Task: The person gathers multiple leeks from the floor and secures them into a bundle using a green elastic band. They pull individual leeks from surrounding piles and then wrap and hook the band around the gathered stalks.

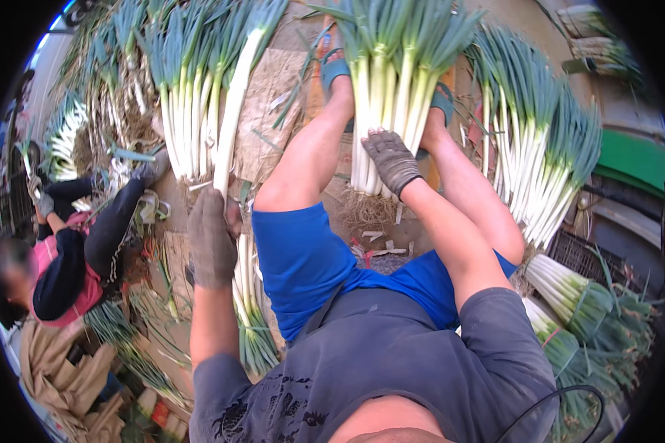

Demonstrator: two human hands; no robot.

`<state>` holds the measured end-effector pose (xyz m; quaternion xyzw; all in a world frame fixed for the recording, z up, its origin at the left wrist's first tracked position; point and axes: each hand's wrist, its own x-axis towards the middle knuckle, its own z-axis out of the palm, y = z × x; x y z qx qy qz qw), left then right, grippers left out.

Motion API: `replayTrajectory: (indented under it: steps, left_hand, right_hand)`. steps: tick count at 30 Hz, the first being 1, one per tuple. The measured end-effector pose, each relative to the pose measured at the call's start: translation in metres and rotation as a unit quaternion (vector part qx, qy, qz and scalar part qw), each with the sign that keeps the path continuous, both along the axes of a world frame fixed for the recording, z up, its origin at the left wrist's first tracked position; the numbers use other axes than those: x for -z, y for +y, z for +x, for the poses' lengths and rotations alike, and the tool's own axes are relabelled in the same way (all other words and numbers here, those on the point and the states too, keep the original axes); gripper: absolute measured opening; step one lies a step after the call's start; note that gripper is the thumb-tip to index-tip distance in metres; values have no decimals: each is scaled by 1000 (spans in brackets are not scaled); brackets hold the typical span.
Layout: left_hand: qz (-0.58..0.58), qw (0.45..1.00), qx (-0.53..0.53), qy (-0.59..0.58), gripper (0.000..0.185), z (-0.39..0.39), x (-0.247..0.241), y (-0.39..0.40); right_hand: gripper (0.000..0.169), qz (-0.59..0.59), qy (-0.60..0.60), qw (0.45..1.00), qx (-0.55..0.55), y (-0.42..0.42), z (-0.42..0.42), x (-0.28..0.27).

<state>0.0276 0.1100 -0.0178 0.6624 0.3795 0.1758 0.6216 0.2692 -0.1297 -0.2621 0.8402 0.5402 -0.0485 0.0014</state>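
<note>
My left hand, in a worn brown work glove, grips the lower white end of one thick leek, held slanting up over a row of leeks on the left. My right hand, in a similar soiled glove, lies with fingers spread across the white stalks of a pile of leeks between my feet. The roots of that pile hang towards me. Whether the right fingers grip any stalk, I cannot tell.
A co-worker in gloves sits at the left, holding a leek. More leeks lie in a row at the right, above tied bundles. Unpeeled leeks with soil on them lie upper left. White scraps litter the ground before me.
</note>
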Motion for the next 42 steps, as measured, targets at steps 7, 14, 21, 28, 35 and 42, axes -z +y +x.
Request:
replayTrajectory:
  steps: [7,14,21,28,35,42]
  left_hand:
    - [-100,993,57,30,42,42,19,-116]
    - [-157,985,37,61,37,107,159,-186]
    - [-208,972,33,105,36,106,225,-196]
    - [-98,958,30,269,52,99,242,-195]
    - [-84,943,9,321,62,95,255,-196]
    - [-7,953,21,302,48,94,240,-203]
  right_hand:
    - [47,-5,-3,1000,3,-2,-2,-6]
    - [45,23,30,999,-4,-1,-4,4]
    - [39,99,-13,995,-18,-10,6,18]
    - [50,70,52,996,-33,-17,14,12]
    - [48,129,142,980,-48,-19,27,13]
    - [54,208,326,873,298,17,51,-33]
